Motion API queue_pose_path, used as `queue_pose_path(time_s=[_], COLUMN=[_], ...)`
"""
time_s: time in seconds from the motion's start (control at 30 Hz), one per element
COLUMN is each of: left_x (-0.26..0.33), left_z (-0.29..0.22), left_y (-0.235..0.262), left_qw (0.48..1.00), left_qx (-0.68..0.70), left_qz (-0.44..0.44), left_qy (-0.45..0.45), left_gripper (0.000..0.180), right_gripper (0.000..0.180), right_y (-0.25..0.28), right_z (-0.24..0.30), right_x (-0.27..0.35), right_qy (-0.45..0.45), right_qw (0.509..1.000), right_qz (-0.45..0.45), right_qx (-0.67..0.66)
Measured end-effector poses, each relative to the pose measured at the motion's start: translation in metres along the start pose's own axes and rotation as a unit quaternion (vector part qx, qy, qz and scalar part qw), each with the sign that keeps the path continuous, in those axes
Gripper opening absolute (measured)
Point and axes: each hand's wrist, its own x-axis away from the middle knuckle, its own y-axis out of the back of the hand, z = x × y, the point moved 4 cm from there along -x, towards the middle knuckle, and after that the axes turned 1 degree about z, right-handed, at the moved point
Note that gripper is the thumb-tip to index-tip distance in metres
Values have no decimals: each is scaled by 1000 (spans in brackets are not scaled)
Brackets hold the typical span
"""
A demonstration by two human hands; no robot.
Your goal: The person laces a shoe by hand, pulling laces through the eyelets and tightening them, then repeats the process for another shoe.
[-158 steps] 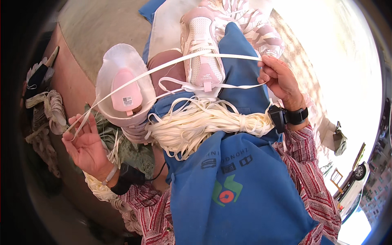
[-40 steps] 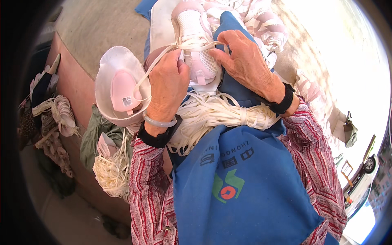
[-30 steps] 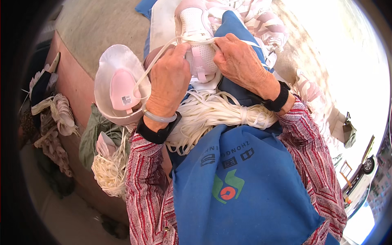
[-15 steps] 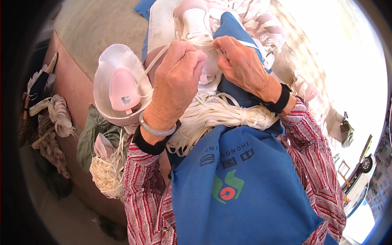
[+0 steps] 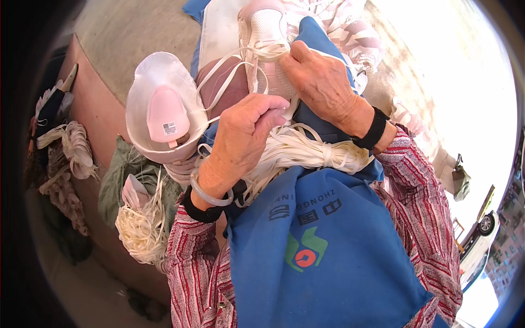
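A pale pink and white sneaker (image 5: 266, 27) lies ahead of me with white shoelace (image 5: 232, 53) threaded across it and looping out to the left. My right hand (image 5: 320, 76) is closed at the sneaker's right side, pinching the lace. Lower and to the left, my left hand (image 5: 246, 136) has thumb and finger pressed together in front of the shoe's near end. A strand of lace runs behind this hand; its grip on the lace is mostly hidden. Just below the hands, a tied bundle of white laces (image 5: 306, 156) rests on my blue apron (image 5: 328, 240).
To the left stands a white cup-shaped container (image 5: 143, 128) with a pink insole-shaped piece (image 5: 165, 115) inside. Under it hang a green cloth bag (image 5: 123, 169) and a tangle of cream laces (image 5: 143, 232). More pink sneakers (image 5: 355, 38) are heaped at the far right.
My left hand has moved down and toward me, away from the shoe. The lace now loops more loosely at the shoe's left. My right hand has barely moved.
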Motion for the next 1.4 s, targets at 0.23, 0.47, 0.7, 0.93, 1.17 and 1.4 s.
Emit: queue_pose_path(time_s=[0.23,0.47,0.7,0.93,1.17,1.4], left_x=[-3,-22,-26,-34,-31,-31], left_z=[19,20,10,7,31,33], left_y=[31,31,26,21,32,32], left_qw=[988,975,925,928,983,981], left_qx=[45,-130,-323,-320,-136,-144], left_qz=[-116,-173,-175,-163,-125,-131], left_qy=[94,-46,-95,-99,0,2], left_gripper=[16,11,9,9,15,18], right_gripper=[5,12,14,19,30,15], right_y=[37,43,23,12,-22,-46], right_z=[33,40,46,26,28,55], right_x=[21,33,47,32,66,72], right_qy=[31,-50,-83,-162,-409,-521], right_qw=[835,818,840,898,688,229], right_qz=[199,171,243,155,203,23], right_qx=[-513,-546,-478,-379,-565,-822])
